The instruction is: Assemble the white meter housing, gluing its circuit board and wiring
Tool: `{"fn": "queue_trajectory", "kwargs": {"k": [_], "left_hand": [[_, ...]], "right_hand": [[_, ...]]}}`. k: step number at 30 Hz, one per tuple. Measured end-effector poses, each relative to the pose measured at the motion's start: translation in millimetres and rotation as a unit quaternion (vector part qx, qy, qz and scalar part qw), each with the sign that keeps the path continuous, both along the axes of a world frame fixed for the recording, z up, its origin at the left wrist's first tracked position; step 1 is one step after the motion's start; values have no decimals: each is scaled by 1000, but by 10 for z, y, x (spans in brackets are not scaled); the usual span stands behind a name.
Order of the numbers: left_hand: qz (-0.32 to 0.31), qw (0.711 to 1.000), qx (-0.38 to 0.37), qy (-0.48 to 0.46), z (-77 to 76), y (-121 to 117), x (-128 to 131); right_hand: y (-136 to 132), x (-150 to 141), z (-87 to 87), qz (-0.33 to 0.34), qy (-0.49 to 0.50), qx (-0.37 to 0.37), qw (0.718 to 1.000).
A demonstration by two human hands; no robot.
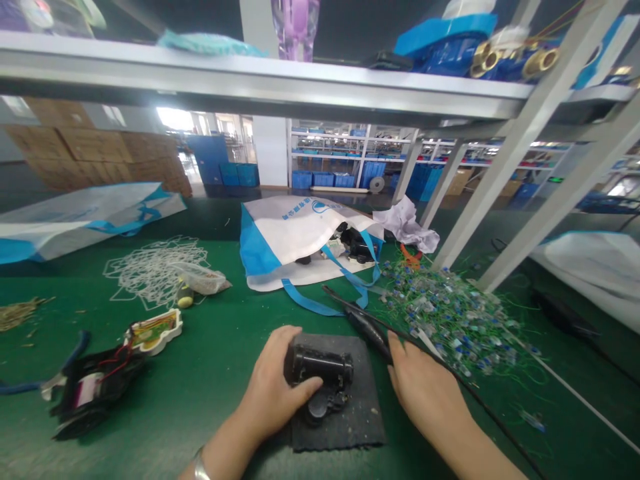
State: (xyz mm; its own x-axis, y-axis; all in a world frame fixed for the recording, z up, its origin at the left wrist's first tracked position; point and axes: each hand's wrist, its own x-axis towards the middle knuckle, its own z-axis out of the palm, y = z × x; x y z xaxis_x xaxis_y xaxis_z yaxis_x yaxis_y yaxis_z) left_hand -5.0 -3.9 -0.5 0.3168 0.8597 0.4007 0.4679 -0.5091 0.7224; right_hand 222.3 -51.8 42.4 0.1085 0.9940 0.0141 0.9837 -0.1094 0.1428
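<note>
Left hand [273,385] grasps a black device [324,367] on a dark pad [363,417] — right hand [431,383] touches a black pen-like tool [367,329] — its grip I cannot tell.

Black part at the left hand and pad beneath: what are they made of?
The black part looks like glossy hard plastic, going by its highlights, though painted metal is possible. The pad seems matte rubber or dense foam: dull surface, ragged near edge.
</note>
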Motion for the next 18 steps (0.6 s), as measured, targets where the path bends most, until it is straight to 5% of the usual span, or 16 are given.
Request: {"fn": "queue_trajectory", "kwargs": {"k": [5, 8, 12, 16, 18], "left_hand": [[-88, 968, -198, -126, 32, 99, -38], [-109, 965, -220, -89, 79, 93, -37], [-37, 980, -185, -57, 62, 11, 47], [46, 988, -146, -20, -6, -67, 160], [64, 988, -138, -3, -31, -84, 195]], "right_hand": [[230, 14, -74, -3, 73, -2, 997], [312, 81, -124, -4, 117, -19, 993], [358, 190, 30, 9, 203, -3, 979], [332, 176, 447, 21, 456, 97, 884], [298, 94, 661, 24, 505, 158, 848]]}}
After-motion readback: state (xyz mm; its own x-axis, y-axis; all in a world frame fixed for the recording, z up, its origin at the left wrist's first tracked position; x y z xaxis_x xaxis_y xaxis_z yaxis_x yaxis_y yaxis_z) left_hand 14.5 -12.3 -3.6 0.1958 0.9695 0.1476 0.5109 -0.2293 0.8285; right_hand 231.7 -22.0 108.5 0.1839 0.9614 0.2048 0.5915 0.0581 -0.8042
